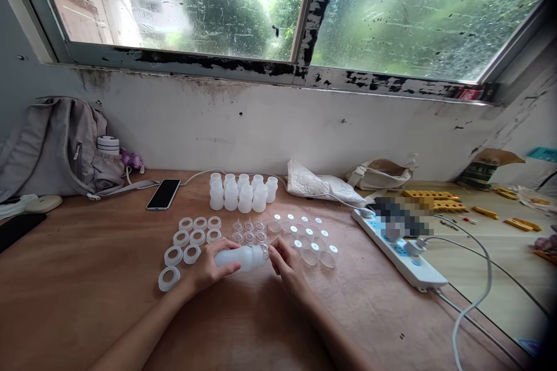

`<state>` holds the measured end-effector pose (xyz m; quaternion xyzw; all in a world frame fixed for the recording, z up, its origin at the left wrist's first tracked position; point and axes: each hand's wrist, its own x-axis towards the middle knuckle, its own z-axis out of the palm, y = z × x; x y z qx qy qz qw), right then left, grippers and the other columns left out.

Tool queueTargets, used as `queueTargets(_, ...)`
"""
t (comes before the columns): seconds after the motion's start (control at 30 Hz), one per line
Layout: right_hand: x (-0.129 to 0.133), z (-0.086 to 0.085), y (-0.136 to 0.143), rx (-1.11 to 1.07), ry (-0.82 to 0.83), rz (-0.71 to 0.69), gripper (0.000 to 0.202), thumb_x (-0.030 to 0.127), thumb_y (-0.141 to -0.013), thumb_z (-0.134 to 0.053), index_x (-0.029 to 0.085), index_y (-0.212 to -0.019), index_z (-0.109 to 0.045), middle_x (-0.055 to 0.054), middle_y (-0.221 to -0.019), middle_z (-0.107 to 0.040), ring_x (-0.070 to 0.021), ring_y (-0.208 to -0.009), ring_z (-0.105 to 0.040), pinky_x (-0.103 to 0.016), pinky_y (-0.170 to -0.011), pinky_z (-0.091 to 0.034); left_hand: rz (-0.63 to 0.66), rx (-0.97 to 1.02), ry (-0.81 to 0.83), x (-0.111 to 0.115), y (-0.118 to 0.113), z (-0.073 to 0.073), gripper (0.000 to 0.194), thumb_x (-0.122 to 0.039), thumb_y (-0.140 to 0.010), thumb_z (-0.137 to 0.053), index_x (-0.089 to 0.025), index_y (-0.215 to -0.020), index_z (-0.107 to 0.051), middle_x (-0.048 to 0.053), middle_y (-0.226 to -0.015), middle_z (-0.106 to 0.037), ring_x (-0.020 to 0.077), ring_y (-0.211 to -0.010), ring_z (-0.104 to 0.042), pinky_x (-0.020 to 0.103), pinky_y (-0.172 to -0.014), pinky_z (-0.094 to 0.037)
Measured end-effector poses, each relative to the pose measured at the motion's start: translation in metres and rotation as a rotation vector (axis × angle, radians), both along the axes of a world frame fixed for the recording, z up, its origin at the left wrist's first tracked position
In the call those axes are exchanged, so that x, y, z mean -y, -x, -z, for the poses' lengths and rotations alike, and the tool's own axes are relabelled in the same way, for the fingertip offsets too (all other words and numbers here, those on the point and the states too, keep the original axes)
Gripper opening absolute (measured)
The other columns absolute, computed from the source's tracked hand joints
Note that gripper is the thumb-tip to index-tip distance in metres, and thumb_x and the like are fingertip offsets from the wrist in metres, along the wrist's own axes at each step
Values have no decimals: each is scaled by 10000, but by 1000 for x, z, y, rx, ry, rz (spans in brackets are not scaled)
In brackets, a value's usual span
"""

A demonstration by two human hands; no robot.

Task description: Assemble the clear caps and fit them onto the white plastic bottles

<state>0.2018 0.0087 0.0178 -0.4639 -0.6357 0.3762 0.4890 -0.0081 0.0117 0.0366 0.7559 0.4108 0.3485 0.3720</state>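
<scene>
A grey backpack leans against the wall at the far left of a brown wooden table. To its right lies a dark-screened phone, then a loose group of translucent rings, the nearest one just beside the left forearm.

The left hand comes in from the lower left, its grip clamped around the body of a frosted bottle. The bottle is on its side, its long axis running roughly left to right across the view: the base lies toward the left palm and the neck points at the right hand. Behind it are small clear pieces with raised tips, set in short rows, and farther back a cluster of upright frosted bottles.

At the held bottle's open end sits a clear rounded piece. Just to the right of it is the right hand, thumb and index finger drawn together on its outer edge. The bottle's neck therefore lies to the left of the right grip, nearly level with it, with the clear piece between them. The right hand is nearer the neck; the left is nearer the base. How firmly the piece is seated cannot be told.

Farther right are clear discs and small white discs, then a white power strip with cables, and yellow parts on a paler surface.
</scene>
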Motion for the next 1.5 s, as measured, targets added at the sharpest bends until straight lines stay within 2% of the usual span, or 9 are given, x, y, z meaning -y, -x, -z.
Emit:
queueTargets(0.23, -2, 4, 0, 56, -31, 59, 380, 407, -806, -428, 201, -524, -278, 55, -509, -256, -90, -460, -261, -228, -437, -218, 10, 69, 94, -1, -1, 9, 329, -373, -681, -583, -173, -943, -587, 50, -893, -603, 196, -804, -556, 277, -698, -425)
queueTargets(0.37, -2, 0, -2, -2, 2, 54, 381, 422, -786, -464, 195, -512, -327, 57, -487, -282, -87, -443, -282, -225, -435, -239, 15, 161, 286, -2, -2, 13, 370, -412, -693, -568, -161, -964, -571, 49, -831, -603, 170, -683, -560, 229, -536, -428)
queueTargets(0.47, 0, -11, -2, -172, 61, -63, 213, 415, -744, -538, 204, -746, -510, 29, -588, -468, -113, -526, -434, -230, -503, -352, 51, 310, 439, 1, -6, 12, 414, -448, -741, -496, -132, -1004, -549, 49, -718, -583, 146, -576, -540, 201, -421, -387)
queueTargets(0.6, -1, -28, 7, -349, 158, -314, 419, 407, -696, -596, 224, -1065, -515, -53, -913, -587, -195, -823, -532, -317, -713, -411, 181, 518, 589, 6, -14, 9, 456, -474, -726, -499, -99, -979, -554, 69, -730, -574, 133, -588, -526, 211, -460, -408)
queueTargets(0.8, -10, -35, 31, -161, 71, 16, 239, 420, -671, -612, 182, -684, -592, -22, -693, -606, -192, -721, -545, -286, -633, -416, 2, 432, 397, 12, -22, 8, 390, -298, -546, -708, -127, -867, -567, 13, -704, -535, 118, -602, -486, 217, -511, -412)
queueTargets(1.0, -10, -46, 48, -399, 312, -284, 399, 400, -630, -630, 190, -956, -540, -69, -864, -645, -167, -604, -569, -218, -403, -378, 285, 589, 755, 20, -28, 10, 375, -339, -624, -575, -111, -917, -522, 43, -712, -550, 120, -537, -509, 228, -444, -394)
queueTargets(1.17, -10, -48, 60, -407, 230, 28, 239, 359, -609, -653, 166, -685, -533, -22, -630, -623, -147, -564, -557, -228, -485, -415, -43, 472, 462, 20, -34, 12, 315, -243, -572, -642, -134, -841, -519, -4, -654, -512, 96, -517, -460, 212, -435, -373)
queueTargets(1.37, -7, -51, 55, -544, 317, -358, 204, 334, -626, -621, 179, -741, -555, -57, -808, -646, -198, -757, -593, -293, -633, -459, 390, 673, 993, 23, -24, 4, 352, -256, -584, -539, -117, -907, -531, 40, -734, -530, 111, -582, -526, 161, -393, -324)
queueTargets(1.5, -7, -45, 53, -536, 276, -247, 152, 291, -636, -621, 171, -660, -531, -27, -652, -618, -183, -690, -585, -255, -573, -439, 220, 579, 754, 25, -32, 8, 249, -200, -585, -574, -117, -812, -515, 31, -717, -524, 113, -563, -513, 194, -415, -386)
